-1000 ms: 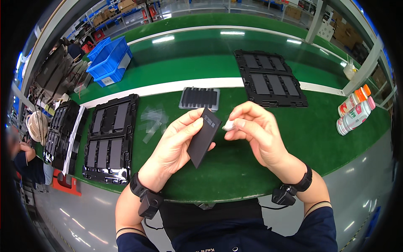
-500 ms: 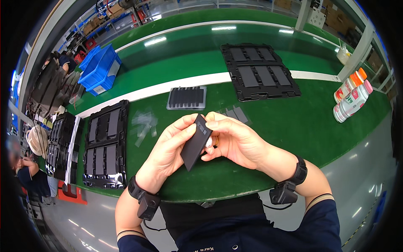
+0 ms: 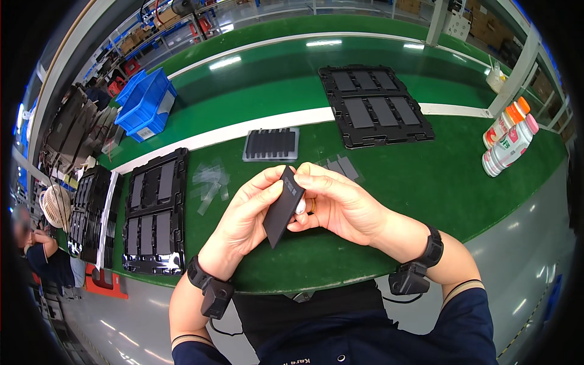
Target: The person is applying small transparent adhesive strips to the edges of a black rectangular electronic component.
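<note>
Above the green tabletop (image 3: 328, 261), a thin black rectangular slab (image 3: 281, 213) with small pale print stands tilted between my hands. My left hand (image 3: 237, 216) grips it along its left side, thumb on the printed face. Closed round its upper right edge is my right hand (image 3: 347, 204), thumb near the top corner. A small white thing (image 3: 301, 207) shows by the right fingers; its kind is unclear. Just beyond lie grey strips (image 3: 345, 167) on clear film, partly hidden by the right hand, and a translucent case (image 3: 296, 153) with black strips. Loose clear film pieces (image 3: 210, 182) lie left.
A black tray (image 3: 155, 208) with dark flat pieces lies left, beside stacked black trays (image 3: 82, 213). Another filled black tray (image 3: 389, 137) lies far right of centre. Blue bins (image 3: 143, 115) stand far left, two bottles (image 3: 508, 146) at right. A person (image 3: 45, 255) sits beyond the left edge.
The slab has turned slightly, so its printed face appears narrower. My right fingers have shifted a little behind it. Both hands keep their hold.
</note>
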Available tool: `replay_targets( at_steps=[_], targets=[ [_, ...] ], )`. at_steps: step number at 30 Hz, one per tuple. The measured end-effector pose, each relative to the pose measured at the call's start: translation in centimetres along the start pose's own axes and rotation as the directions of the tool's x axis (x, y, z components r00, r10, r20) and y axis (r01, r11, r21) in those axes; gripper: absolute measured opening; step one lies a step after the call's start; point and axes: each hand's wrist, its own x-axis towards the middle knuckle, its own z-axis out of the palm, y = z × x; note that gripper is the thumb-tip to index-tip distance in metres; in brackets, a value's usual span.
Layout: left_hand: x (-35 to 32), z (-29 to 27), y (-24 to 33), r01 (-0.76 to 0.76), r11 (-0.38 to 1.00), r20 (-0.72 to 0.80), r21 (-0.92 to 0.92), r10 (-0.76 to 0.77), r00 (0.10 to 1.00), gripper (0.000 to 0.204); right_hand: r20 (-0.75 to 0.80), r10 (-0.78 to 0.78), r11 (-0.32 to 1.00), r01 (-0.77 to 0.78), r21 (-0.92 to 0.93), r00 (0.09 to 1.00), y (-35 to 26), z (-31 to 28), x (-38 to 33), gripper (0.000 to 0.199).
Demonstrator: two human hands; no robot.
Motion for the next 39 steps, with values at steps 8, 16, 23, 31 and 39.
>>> replay_targets(
  at_steps=[8, 16, 23, 31, 39],
  targets=[
    [-0.2, 0.7, 0.2, -0.192, 0.904, -0.24, 0.383, 0.297, 0.924, 0.027, -0.13, -0.153, 0.939, 0.103, -0.328, 0.98, -1.2, -0.5, -0.1, 0.017],
    [-1.5, 1.4, 0.9, -0.4, 0.364, 0.089, 0.841, 0.637, 0.765, 0.023, 0.179, -0.647, 0.23, 0.413, -0.881, 0.741, -1.0, 0.2, -0.6, 0.019],
    [-1.9, 1.8, 1.3, -0.416, 0.186, 0.192, 0.89, 0.674, 0.713, 0.02, 0.278, -0.693, 0.113, 0.481, -0.869, 0.665, 0.2, 0.3, -0.3, 0.031],
    [-1.9, 2.0, 1.4, -0.42, 0.137, 0.218, 0.897, 0.691, 0.69, 0.02, 0.197, -0.696, 0.156, 0.413, -0.897, 0.691, 0.5, 0.5, -0.3, 0.032],
    [-1.8, 1.9, 1.1, -0.452, 0.078, 0.276, 0.889, 0.697, 0.662, 0.021, 0.262, -0.69, 0.163, 0.497, -0.852, 0.675, 0.6, 0.0, -0.2, 0.031]
  ],
)
